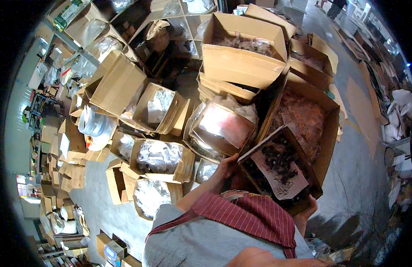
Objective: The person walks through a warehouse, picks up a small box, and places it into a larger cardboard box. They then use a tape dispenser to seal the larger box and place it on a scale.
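Note:
An open shallow cardboard box point(261, 143) tilts in front of my body, held between both hands. Inside it lie many small dark parts point(276, 153) and a pinkish sheet of paper point(288, 189) with handwriting. My left hand point(228, 167) grips the box's near left side, its fingers partly hidden. At the near right corner my right hand point(307, 208) is closed on the edge. Just beyond the box stands a large carton point(331, 138) containing orange-brown parts point(299, 115) under clear plastic. The held box overlaps that carton's near end; whether they touch, I cannot tell.
Cartons with plastic-wrapped contents crowd the left, among them one with clear bags point(159, 155). A tall open carton point(244, 62) sits stacked ahead. Shelving point(186, 20) rises behind. Flattened cardboard point(364, 111) lies on the right-hand floor. Another person point(336, 9) stands far off.

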{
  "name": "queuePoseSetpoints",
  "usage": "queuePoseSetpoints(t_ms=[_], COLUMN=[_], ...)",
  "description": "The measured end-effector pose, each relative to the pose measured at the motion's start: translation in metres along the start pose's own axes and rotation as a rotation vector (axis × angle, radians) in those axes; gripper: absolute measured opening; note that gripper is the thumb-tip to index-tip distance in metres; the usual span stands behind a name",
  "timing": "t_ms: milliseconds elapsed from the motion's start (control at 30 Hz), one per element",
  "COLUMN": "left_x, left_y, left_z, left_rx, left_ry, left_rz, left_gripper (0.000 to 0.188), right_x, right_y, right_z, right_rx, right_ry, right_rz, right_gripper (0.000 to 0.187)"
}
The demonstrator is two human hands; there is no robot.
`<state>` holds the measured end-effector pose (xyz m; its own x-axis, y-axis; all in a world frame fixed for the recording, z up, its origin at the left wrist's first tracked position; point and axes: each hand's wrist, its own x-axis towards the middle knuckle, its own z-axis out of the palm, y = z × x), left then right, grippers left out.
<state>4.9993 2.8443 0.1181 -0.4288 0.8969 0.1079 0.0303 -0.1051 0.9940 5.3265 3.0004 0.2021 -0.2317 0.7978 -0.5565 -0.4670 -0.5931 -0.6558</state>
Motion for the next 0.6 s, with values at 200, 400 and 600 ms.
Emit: queuePoseSetpoints(t_ms=[200, 400, 600], left_x=[-0.003, -0.023, -0.063], left_y=[0.068, 0.018, -0.091], left_z=[-0.001, -0.028, -0.094], left_rx=[-0.297, -0.861, -0.962], left_ry=[0.361, 0.795, 0.822], left_rz=[-0.451, -0.412, -0.215], left_gripper=[0.026, 0.016, 0.005], right_x=[0.004, -0.004, 0.016], right_y=[-0.005, -0.004, 0.001], right_z=[-0.008, 0.009, -0.022], right_rx=[0.008, 0.018, 0.006], right_ry=[-0.016, 0.060, 0.013], right_rz=[-0.033, -0.040, -0.072], right_gripper=[0.031, 0.033, 0.023])
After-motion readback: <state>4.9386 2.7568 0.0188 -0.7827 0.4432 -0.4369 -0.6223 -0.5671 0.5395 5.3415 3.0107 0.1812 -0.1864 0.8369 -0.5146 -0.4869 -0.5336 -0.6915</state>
